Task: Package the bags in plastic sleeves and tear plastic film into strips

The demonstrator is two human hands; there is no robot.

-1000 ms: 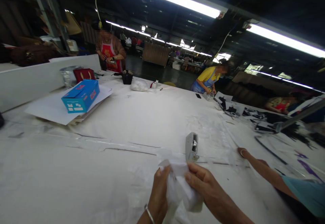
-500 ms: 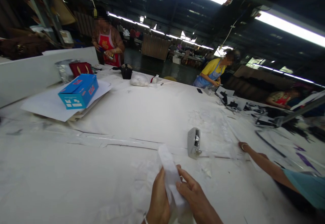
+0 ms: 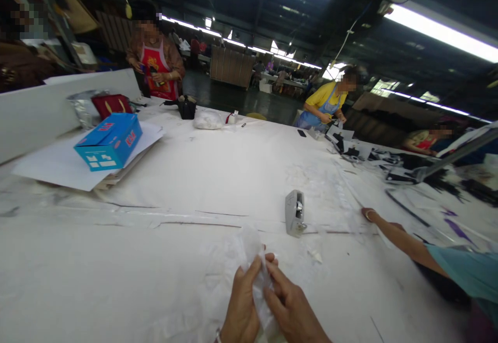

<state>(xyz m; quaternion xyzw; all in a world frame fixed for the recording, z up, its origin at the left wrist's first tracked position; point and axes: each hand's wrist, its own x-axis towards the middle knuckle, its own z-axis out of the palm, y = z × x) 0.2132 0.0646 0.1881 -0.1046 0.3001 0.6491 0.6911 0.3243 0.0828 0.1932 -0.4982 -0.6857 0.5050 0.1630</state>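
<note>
White sheet [image 3: 261, 296] — between left hand [image 3: 241, 301] and right hand [image 3: 292, 301] — top beyond both.

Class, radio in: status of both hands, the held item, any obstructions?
Left hand and right hand gripping thin white sheet. Sheet partly hidden between them. Tape dispenser ahead, not touching; no obstruction visible.

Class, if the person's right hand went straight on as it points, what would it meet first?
The right hand would first meet the thin white material it touches, then probably the left hand; depth is unclear.
</note>
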